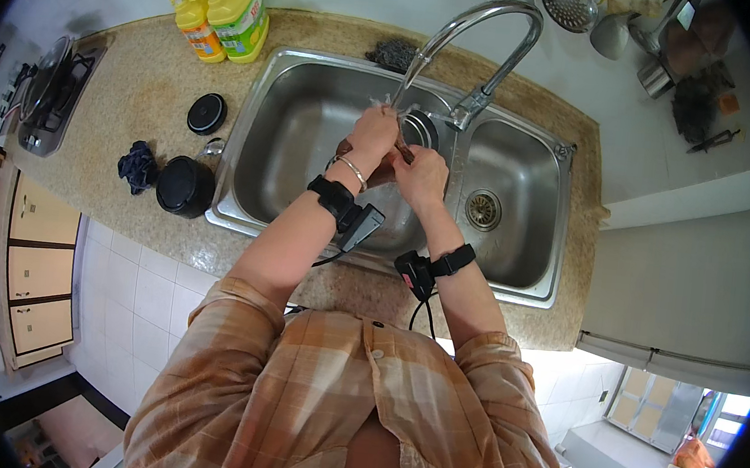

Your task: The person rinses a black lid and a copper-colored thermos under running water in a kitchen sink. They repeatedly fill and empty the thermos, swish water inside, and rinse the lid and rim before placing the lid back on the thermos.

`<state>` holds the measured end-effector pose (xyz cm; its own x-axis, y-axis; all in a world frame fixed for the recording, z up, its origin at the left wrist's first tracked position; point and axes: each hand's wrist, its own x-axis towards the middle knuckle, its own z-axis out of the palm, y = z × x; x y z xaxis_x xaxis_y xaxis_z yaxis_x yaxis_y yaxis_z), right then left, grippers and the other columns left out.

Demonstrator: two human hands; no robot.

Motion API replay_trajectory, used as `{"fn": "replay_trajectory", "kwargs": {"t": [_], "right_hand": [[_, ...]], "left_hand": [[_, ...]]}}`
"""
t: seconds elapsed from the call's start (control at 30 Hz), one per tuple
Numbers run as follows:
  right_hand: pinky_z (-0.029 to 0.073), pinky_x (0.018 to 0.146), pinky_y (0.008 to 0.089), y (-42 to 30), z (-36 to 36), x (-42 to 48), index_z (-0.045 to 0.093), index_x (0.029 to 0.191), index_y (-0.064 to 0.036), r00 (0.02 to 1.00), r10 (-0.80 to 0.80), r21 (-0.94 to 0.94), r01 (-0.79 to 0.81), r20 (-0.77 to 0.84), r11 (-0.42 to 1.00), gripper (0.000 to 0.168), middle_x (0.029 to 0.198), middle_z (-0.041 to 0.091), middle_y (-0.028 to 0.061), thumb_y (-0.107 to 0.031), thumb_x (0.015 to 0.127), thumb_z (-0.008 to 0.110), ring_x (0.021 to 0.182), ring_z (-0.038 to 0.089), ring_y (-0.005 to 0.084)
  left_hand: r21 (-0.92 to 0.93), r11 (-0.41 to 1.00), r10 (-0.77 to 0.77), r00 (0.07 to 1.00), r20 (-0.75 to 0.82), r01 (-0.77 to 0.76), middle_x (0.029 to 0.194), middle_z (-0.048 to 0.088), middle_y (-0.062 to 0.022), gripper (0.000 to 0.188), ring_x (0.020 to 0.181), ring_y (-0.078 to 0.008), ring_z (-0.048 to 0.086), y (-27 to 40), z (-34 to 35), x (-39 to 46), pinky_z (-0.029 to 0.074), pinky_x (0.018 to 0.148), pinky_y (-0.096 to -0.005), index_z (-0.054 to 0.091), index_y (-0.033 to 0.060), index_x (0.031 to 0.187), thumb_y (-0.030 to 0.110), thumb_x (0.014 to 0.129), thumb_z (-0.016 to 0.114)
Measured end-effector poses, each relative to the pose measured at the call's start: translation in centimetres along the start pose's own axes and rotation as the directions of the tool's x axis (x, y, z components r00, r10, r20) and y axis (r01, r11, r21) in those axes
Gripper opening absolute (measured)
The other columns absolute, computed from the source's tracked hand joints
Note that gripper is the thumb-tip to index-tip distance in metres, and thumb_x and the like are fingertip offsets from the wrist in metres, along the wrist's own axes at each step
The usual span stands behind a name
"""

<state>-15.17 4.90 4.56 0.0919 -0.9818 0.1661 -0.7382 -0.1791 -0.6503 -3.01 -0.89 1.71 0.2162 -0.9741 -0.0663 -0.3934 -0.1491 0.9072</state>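
My left hand (377, 129) is directly under the chrome faucet (492, 76), and water splashes over it. It grips a wet brown cloth (384, 175). On the right side of that cloth, my right hand (421, 176) pinches a twisted part of it. Both hands are over the large left basin of the stainless steel sink (291, 118), and much of the cloth is hidden behind them. Beyond my fingers shows a round metal-ringed item (419, 128), partly covered; I cannot tell whether it is the drain or a container.
Left of the sink are a black canister (184, 186), a round black lid (207, 113) and a crumpled dark cloth (137, 167). Yellow detergent bottles (237, 14) stand behind them. A dark scouring pad (392, 54) lies behind the basin. The smaller basin (515, 180) is at right.
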Motion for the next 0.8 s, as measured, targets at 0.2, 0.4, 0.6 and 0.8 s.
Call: {"fn": "replay_trajectory", "kwargs": {"t": [0.2, 0.4, 0.6, 0.8], "right_hand": [[0.046, 0.06, 0.042, -1.3, -0.7, 0.7, 0.066, 0.071, -0.001, 0.994, 0.053, 0.005, -0.054, 0.091, 0.999, 0.04, 0.062, 0.061, 0.0181, -0.04, 0.082, 0.066, 0.062, 0.06, 0.036], [0.049, 0.068, 0.0429, -1.2, -1.1, 0.9, 0.069, 0.076, -0.003, 0.981, 0.053, 0.041, -0.062, 0.186, 0.997, 0.04, 0.07, 0.064, 0.0187, -0.042, 0.082, 0.064, 0.072, 0.062, 0.0365], [0.05, 0.066, 0.0398, -0.5, 0.4, 1.6, 0.07, 0.079, -0.003, 0.967, 0.024, 0.146, -0.063, 0.253, 0.987, 0.041, 0.071, 0.065, 0.0179, -0.044, 0.079, 0.067, 0.071, 0.064, 0.0336], [0.05, 0.059, 0.0352, 1.2, 1.9, 3.4, 0.07, 0.082, 0.0, 0.933, 0.028, 0.277, -0.135, 0.358, 0.951, 0.045, 0.068, 0.066, 0.0139, -0.045, 0.077, 0.071, 0.062, 0.064, 0.0254]], "left_hand": [[-0.154, 0.988, 0.006, 1.0, 0.03, -0.002, 0.084, 0.066, -0.0185, 0.028, 0.075, -0.0296, 0.064, -1.8, 0.4, 3.5, 0.048, 0.066, -0.0384, 0.065, -0.003, 0.095, 0.02, 0.087, 0.051], [-0.476, 0.843, -0.184, 0.965, 0.187, 0.253, 0.079, 0.064, -0.0087, 0.03, 0.068, -0.0184, 0.06, -1.9, -1.0, 1.8, 0.046, 0.062, -0.0304, 0.063, -0.0045, 0.09, 0.022, 0.092, 0.049], [-0.297, 0.855, -0.35, 0.896, 0.273, 0.425, 0.097, 0.063, -0.011, 0.038, 0.083, -0.0196, 0.06, -4.8, -5.7, -1.3, 0.049, 0.073, -0.0342, 0.06, 0.0005, 0.105, 0.029, 0.098, 0.036], [-0.56, 0.516, -0.459, 0.761, 0.458, 0.648, 0.115, 0.059, -0.0109, 0.041, 0.097, -0.0212, 0.061, -9.9, -7.7, -3.4, 0.051, 0.084, -0.0358, 0.049, 0.0055, 0.124, 0.036, 0.099, 0.037]]}}
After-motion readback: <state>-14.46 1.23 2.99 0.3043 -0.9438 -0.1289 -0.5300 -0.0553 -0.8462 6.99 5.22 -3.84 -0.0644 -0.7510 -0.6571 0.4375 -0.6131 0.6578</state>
